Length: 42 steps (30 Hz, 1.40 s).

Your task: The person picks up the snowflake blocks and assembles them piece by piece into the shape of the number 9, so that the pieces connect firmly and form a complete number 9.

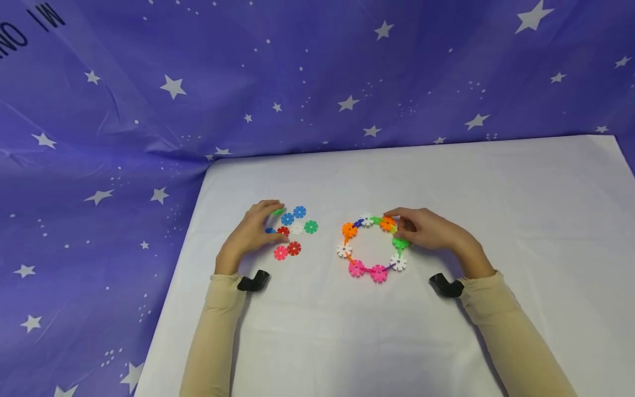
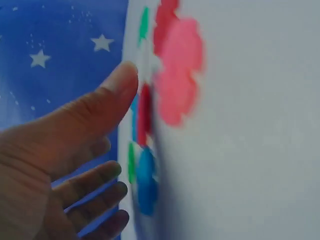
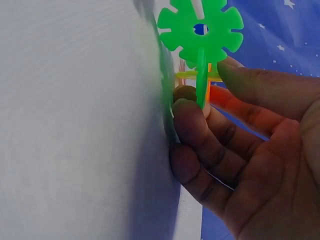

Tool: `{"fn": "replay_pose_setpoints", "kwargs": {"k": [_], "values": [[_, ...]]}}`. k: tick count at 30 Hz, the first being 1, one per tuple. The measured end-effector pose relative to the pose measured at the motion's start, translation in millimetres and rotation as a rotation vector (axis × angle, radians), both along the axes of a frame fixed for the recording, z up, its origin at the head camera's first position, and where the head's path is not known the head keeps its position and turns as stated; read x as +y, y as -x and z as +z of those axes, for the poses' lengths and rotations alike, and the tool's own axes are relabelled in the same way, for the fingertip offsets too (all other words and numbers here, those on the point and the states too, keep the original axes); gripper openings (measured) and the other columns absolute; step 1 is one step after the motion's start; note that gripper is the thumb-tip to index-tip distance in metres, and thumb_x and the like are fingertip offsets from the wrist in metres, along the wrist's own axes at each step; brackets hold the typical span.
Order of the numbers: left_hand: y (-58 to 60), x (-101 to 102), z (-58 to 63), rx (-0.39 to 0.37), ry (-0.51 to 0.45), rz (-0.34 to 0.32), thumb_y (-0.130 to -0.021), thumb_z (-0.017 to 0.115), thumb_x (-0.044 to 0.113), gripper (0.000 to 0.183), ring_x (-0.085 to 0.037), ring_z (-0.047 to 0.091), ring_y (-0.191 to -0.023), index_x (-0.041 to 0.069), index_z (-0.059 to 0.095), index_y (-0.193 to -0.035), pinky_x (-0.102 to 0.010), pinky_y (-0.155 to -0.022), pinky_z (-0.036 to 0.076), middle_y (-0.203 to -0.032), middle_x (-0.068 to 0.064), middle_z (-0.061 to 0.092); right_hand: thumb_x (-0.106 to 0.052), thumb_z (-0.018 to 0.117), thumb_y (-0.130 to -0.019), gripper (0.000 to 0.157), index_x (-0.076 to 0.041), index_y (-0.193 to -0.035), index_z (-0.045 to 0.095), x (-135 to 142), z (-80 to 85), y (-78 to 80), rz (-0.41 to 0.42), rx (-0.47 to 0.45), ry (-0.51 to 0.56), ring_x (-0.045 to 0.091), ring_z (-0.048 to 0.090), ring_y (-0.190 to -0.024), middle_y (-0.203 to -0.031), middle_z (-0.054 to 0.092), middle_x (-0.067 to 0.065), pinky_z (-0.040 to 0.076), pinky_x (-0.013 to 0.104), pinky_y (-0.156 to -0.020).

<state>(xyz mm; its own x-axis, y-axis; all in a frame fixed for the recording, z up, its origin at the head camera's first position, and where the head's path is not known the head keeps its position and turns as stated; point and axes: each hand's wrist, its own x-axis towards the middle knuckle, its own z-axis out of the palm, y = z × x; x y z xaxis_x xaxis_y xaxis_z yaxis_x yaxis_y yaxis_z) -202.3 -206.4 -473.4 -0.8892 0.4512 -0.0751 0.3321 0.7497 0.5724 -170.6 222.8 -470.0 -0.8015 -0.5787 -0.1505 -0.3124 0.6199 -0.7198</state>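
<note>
A ring of linked plastic snowflake discs (image 1: 379,274), in orange, white, pink, green and blue, lies on the white table. At its right side my right hand (image 1: 431,230) pinches the chain by the green disc (image 3: 201,37), thumb on one side and curled fingers on the other. To the left, my left hand (image 1: 249,234) hovers over a loose group of discs, thumb and fingers spread apart, nothing held. Its thumb is near a red disc (image 1: 294,248) and a pink disc (image 1: 280,253). In the left wrist view, a blue disc (image 2: 146,182) appears beyond the spread fingertips.
Beside the left hand lie more loose discs, among them a blue disc (image 1: 300,212), a green disc (image 1: 311,226) and a white disc (image 1: 297,228). Behind the white table (image 1: 327,342) hangs a purple star-patterned cloth (image 1: 307,82). Black wrist mounts (image 1: 254,281) sit at both sleeves.
</note>
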Motion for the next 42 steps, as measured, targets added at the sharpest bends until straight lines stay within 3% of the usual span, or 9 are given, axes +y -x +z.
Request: {"fn": "replay_pose_setpoints", "kwargs": {"k": [3,8,11,14,20,23,27,33,42], "values": [[1.6,-2.9,-4.4,0.002,0.028,0.04,-0.076,0.085,0.032,0.076,-0.034,0.033,-0.141,0.008,0.052,-0.14,-0.053,-0.116,0.027,-0.149,-0.01,0.043,-0.012,0.067,-0.093,0.043,-0.005,-0.134,0.055,-0.3,-0.6,1.1,0.005,0.005,-0.001,0.013,0.048,-0.071,-0.082,0.057,-0.001,0.043,0.025,-0.067],[3.8,2.7,-7.7,0.019,0.009,0.04,-0.081,0.081,0.029,0.06,-0.033,0.043,-0.135,0.007,0.059,-0.133,-0.051,-0.114,0.03,-0.142,-0.011,0.051,-0.007,0.065,-0.092,0.046,-0.001,-0.136,0.051,1.0,-2.7,2.9,-0.007,-0.003,0.0,0.013,0.048,-0.072,-0.085,0.056,0.0,0.044,0.026,-0.07],[1.8,2.7,-4.2,0.011,0.027,0.063,-0.08,0.082,0.032,0.063,-0.033,0.044,-0.132,0.008,0.059,-0.133,-0.051,-0.112,0.033,-0.142,-0.012,0.05,-0.007,0.064,-0.092,0.046,0.001,-0.136,0.051,1.5,-3.2,2.4,-0.018,-0.014,-0.012,0.013,0.048,-0.073,-0.085,0.055,0.0,0.043,0.026,-0.071],[-5.6,-3.3,1.9,-0.034,0.059,0.073,-0.073,0.086,0.037,0.083,-0.036,0.034,-0.139,0.01,0.05,-0.142,-0.055,-0.113,0.03,-0.151,-0.015,0.039,-0.009,0.065,-0.093,0.044,0.0,-0.134,0.053,0.8,-2.5,1.4,-0.018,-0.02,-0.021,0.013,0.048,-0.073,-0.084,0.055,0.0,0.043,0.026,-0.071],[-31.1,-22.3,-2.2,-0.145,0.123,-0.036,-0.066,0.09,0.042,0.12,-0.041,0.002,-0.151,0.01,0.018,-0.157,-0.064,-0.117,0.007,-0.164,-0.018,0.002,-0.011,0.066,-0.093,0.039,-0.003,-0.13,0.056,0.6,0.8,1.0,-0.004,-0.034,-0.007,0.014,0.047,-0.073,-0.084,0.055,0.0,0.042,0.026,-0.07],[-37.5,-21.6,-8.8,-0.146,0.175,-0.047,-0.073,0.083,0.049,0.121,-0.037,-0.009,-0.151,0.012,0.005,-0.158,-0.06,-0.118,-0.003,-0.164,-0.016,-0.01,-0.012,0.067,-0.092,0.039,-0.004,-0.129,0.057,4.0,1.5,0.5,-0.002,-0.041,0.001,0.014,0.048,-0.074,-0.085,0.055,0.0,0.043,0.026,-0.07],[-37.7,2.8,-12.0,-0.147,0.257,-0.066,-0.088,0.064,0.057,0.109,-0.034,-0.019,-0.149,0.011,-0.007,-0.157,-0.057,-0.118,-0.011,-0.162,-0.015,-0.021,-0.014,0.067,-0.093,0.04,-0.004,-0.13,0.057,11.5,1.1,-3.2,-0.01,-0.038,-0.012,0.014,0.049,-0.075,-0.086,0.057,0.0,0.043,0.026,-0.07],[-27.1,51.7,-16.4,-0.124,0.328,-0.16,-0.1,0.041,0.057,0.09,-0.033,-0.023,-0.148,0.01,-0.012,-0.156,-0.058,-0.117,-0.013,-0.16,-0.017,-0.025,-0.014,0.068,-0.092,0.04,-0.001,-0.128,0.056,22.2,3.3,-14.4,-0.008,-0.027,-0.019,0.011,0.048,-0.074,-0.086,0.057,-0.001,0.043,0.025,-0.069],[21.1,106.9,-13.2,-0.133,0.423,-0.26,-0.102,0.032,0.057,0.083,-0.025,-0.029,-0.147,0.018,-0.02,-0.155,-0.052,-0.118,-0.018,-0.159,-0.011,-0.032,-0.018,0.071,-0.091,0.036,0.0,-0.12,0.058,22.1,11.9,-26.0,0.045,-0.118,-0.001,0.01,0.049,-0.073,-0.081,0.056,-0.002,0.042,0.023,-0.068]]}}
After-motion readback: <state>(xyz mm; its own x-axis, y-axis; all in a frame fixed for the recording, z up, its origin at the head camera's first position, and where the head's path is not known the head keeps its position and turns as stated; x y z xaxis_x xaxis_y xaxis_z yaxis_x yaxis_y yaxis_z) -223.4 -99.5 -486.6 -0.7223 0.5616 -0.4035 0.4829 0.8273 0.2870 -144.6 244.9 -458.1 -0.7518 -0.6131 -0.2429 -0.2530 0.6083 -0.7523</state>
